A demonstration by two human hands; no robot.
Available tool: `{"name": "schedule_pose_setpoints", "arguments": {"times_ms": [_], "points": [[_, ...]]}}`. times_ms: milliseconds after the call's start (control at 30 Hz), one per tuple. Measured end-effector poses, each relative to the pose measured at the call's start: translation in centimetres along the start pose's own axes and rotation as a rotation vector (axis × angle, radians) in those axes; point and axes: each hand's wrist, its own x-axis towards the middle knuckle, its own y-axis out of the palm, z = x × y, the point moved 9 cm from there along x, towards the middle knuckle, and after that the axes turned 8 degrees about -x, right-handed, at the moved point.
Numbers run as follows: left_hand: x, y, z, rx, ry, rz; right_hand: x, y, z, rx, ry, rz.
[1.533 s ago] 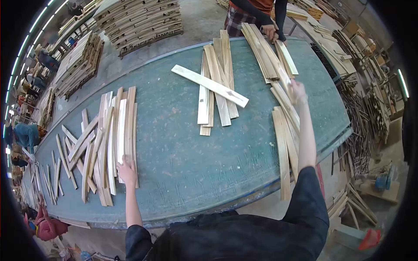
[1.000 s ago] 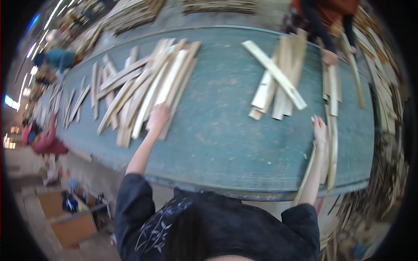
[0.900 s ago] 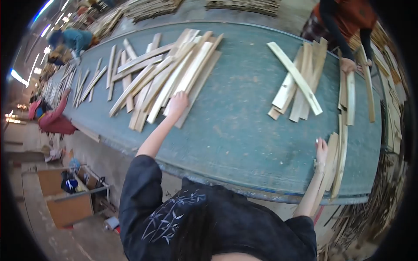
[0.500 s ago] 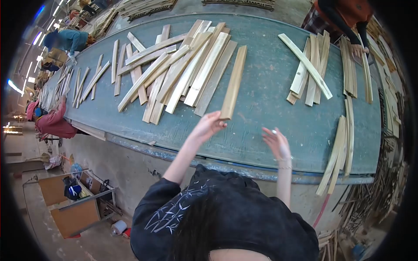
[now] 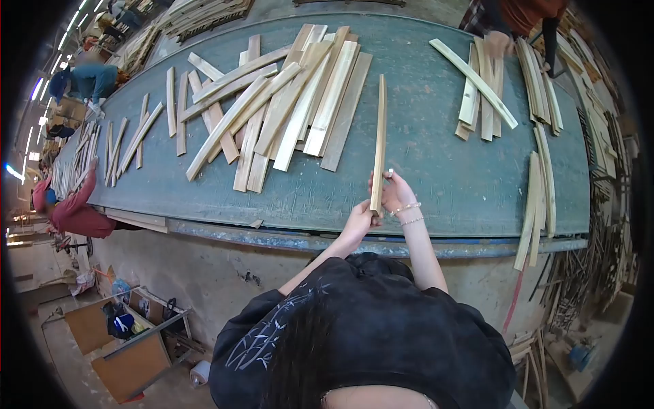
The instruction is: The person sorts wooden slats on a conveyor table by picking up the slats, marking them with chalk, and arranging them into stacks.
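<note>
Centrally, one slat [image 5: 380,136] is pinched at its near end by left hand [image 5: 360,221], clasped just beyond by right hand [image 5: 397,193]; other slats [image 5: 332,102] are strewn on desk [image 5: 443,177].

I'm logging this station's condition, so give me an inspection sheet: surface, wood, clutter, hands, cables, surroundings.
Surface: green table, scuffed, with pale specks.
Wood: one wooden strip held up; a loose pile to its left; a crossed bunch to its right.
Clutter: overlapping strips at the right overhang the near edge.
Hands: left hand grips the strip's near end; right hand is against the strip, grip unclear.
Cables: nothing seen.
Surroundings: co-worker in orange at far right, co-worker in red at left; stacked wood beyond.
</note>
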Motion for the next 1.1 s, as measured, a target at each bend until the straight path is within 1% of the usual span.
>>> {"name": "schedule_pose_setpoints", "arguments": {"times_ms": [67, 133, 200, 233, 267, 300, 333, 367, 400, 467, 533, 567, 633, 667, 733, 767, 833, 867, 933, 967, 1033, 1067, 1100], "points": [[-0.4, 0.5, -0.4, 0.023, -0.046, -0.006, -0.1, -0.8, -0.4, 0.068, -0.016, -0.090], [0.0, 0.5, -0.4, 0.038, -0.077, -0.004, 0.0, -0.7, -0.6, 0.103, -0.022, -0.090], [0.8, 0.2, -0.6, 0.273, -0.038, 0.008, 0.0, -0.7, -0.6, 0.136, -0.022, -0.086], [0.9, 0.0, -0.4, 0.274, -0.040, 0.012, -0.1, -1.2, -0.5, 0.009, -0.023, -0.144], [0.9, 0.3, -0.2, 0.184, -0.057, 0.054, -0.1, -1.6, -0.3, -0.119, -0.022, -0.201], [0.8, 0.8, -0.1, 0.094, -0.073, 0.096, 0.3, -1.7, 0.1, -0.120, -0.023, -0.201], [0.7, 0.8, -0.3, 0.094, -0.071, 0.097, 0.0, -3.2, 2.7, -0.349, -0.224, -0.417], [0.4, 1.1, -0.6, 0.031, -0.076, 0.111, -0.8, -4.1, 5.4, -0.577, -0.423, -0.632], [0.1, 1.3, -0.8, -0.033, -0.081, 0.124, 0.0, -4.5, 6.0, -0.577, -0.420, -0.630], [-0.3, 1.3, -0.7, -0.040, -0.087, 0.131, 1.1, -3.4, 9.9, -0.727, -0.719, -0.567], [-0.5, 1.4, -0.5, -0.049, -0.088, 0.138, 2.3, -0.1, 12.4, -0.873, -0.851, -0.476], [-0.6, 1.5, -0.2, -0.058, -0.093, 0.142, 3.6, 0.4, 13.2, -0.876, -0.849, -0.469], [-0.6, 1.7, 0.0, -0.072, -0.093, 0.142, 5.3, 3.1, 14.8, -1.196, -1.031, -0.449], [-0.8, 2.1, -0.1, -0.097, -0.087, 0.158, 6.9, 2.2, 15.5, -1.198, -1.027, -0.443], [-1.0, 2.6, -0.3, -0.126, -0.073, 0.176, 8.9, 0.4, 16.8, -1.547, -1.087, -0.666], [-1.1, 2.6, -0.2, -0.117, -0.081, 0.161, 8.8, 0.8, 17.2, -1.552, -1.091, -0.658], [-1.2, 2.3, -0.2, -0.105, -0.094, 0.141, 7.4, 1.1, 17.7, -1.481, -1.006, -0.743], [-1.0, 2.6, -0.3, -0.120, -0.086, 0.160, 6.4, 2.1, 17.2, -1.484, -1.007, -0.740], [-1.1, 2.7, -0.1, -0.141, -0.087, 0.171, 4.2, 4.9, 13.7, -1.401, -1.040, -0.431], [-1.0, 2.7, -0.1, -0.160, -0.082, 0.170, 2.8, 5.2, 12.9, -1.403, -1.033, -0.432], [-0.9, 2.7, 0.2, -0.182, -0.079, 0.172, 0.0, 5.7, 11.7, -1.655, -1.015, -0.608], [-0.8, 2.6, 0.6, -0.187, -0.094, 0.162, -1.3, 6.3, 11.1, -1.657, -1.015, -0.612], [-0.7, 2.6, 0.8, -0.189, -0.110, 0.153, -2.0, 6.8, 10.2, -1.693, -0.927, -0.576]]}}
